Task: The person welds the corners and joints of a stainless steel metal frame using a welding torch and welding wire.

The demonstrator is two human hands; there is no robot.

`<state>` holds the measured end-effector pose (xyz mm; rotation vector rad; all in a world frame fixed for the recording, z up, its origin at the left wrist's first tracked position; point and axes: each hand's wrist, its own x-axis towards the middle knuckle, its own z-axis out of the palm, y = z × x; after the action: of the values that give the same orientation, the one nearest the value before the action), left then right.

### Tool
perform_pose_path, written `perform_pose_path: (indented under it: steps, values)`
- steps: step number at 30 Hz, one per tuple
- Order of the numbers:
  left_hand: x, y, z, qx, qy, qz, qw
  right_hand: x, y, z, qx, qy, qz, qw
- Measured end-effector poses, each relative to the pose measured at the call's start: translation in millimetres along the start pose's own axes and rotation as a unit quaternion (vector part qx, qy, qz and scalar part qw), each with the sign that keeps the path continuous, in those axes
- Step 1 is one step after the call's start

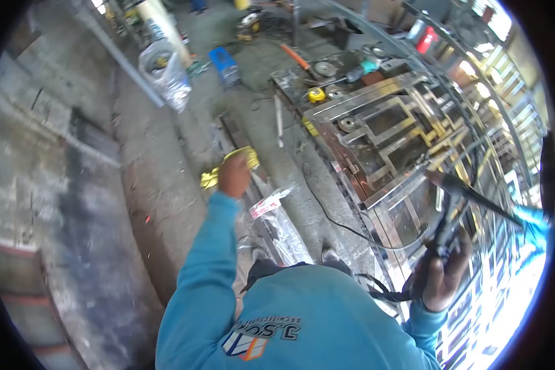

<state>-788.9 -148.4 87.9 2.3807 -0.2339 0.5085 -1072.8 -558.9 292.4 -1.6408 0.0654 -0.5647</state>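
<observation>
My left hand (234, 177) is closed round a bunched yellow cloth (209, 180), which shows on both sides of the fist above the long metal bars. Near the right side, my right hand (443, 271) grips a black cabled tool (443, 233); its exact kind is unclear. Below my left hand, a clear plastic wrap (283, 231) with a red and white label covers part of the bars. Beside my right hand is a metal frame (376, 200) of squared bars on a low table.
A yellow tape measure (316, 94), grinding discs (325, 68) and an orange-handled tool (295, 57) lie on the worktable. A thin cable (333, 219) crosses the floor. Farther off are a blue box (223, 65) and a plastic bag (166, 71). Bright blue material (532, 229) shows at the right edge.
</observation>
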Motion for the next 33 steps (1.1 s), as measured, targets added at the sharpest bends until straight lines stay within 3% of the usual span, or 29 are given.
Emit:
perform_pose_path:
  steps: [2,4,6,10,12,14,15,16,17,19,20,22,23,24,27,29,33]
  values:
    - [-33.8,-52.5,-48.1,0.009,-0.038,-0.106,0.994,-5.1,-4.6,37.5,0.005,0.010,0.016,1.000]
    - [-78.7,-117.7,-82.6,0.030,0.005,-0.132,0.991,-9.0,-13.9,75.9,0.005,0.006,0.050,0.999]
    - [-127.3,-179.7,-110.6,-0.025,0.001,-0.218,0.976,-11.4,-25.7,114.5,-0.042,-0.010,0.079,0.996]
    - [-174.0,-245.8,-137.6,-0.243,0.054,-0.414,0.875,-7.7,-31.5,167.1,-0.147,-0.056,0.128,0.979]
    - [-165.9,-249.9,-131.6,-0.232,0.071,-0.458,0.855,-3.1,-22.6,185.5,-0.206,-0.092,0.130,0.966]
    - [-132.8,-237.2,-121.6,-0.287,0.079,-0.490,0.819,9.9,-22.7,203.9,-0.302,-0.150,0.104,0.936]
    - [-115.3,-234.6,-112.9,-0.309,0.084,-0.508,0.799,15.4,-14.5,212.8,-0.279,-0.160,0.125,0.938]
    - [-93.5,-235.6,-101.3,-0.334,0.083,-0.495,0.798,17.5,5.1,219.1,-0.253,-0.147,0.081,0.953]
    - [-67.4,-238.0,-90.9,-0.347,0.079,-0.480,0.802,21.5,23.7,224.8,-0.226,-0.135,0.037,0.964]
    - [2.7,-222.0,-71.3,-0.369,0.069,-0.452,0.809,44.8,36.0,233.1,-0.235,-0.148,0.131,0.952]
    - [33.6,-227.2,-60.2,-0.367,0.053,-0.399,0.839,57.7,45.1,236.6,-0.235,-0.154,0.182,0.942]
    - [106.9,-232.9,-39.6,-0.362,0.013,-0.288,0.887,87.5,81.3,242.9,-0.205,-0.139,0.179,0.952]
    - [147.1,-227.3,-35.4,-0.378,0.014,-0.305,0.874,106.2,101.1,246.1,-0.187,-0.129,0.177,0.958]
    - [194.4,-204.2,-31.9,-0.394,0.015,-0.322,0.861,128.3,118.1,247.4,-0.179,-0.129,0.181,0.959]
    - [309.1,-166.1,-9.9,-0.388,-0.040,-0.236,0.890,201.5,150.2,249.5,-0.136,-0.109,0.224,0.959]
    - [389.0,-101.7,10.8,-0.392,-0.071,-0.239,0.885,242.9,156.3,248.1,-0.116,-0.072,0.246,0.960]
    - [506.2,-46.1,71.2,-0.495,-0.147,-0.207,0.831,293.9,153.0,236.0,-0.093,-0.019,0.267,0.959]
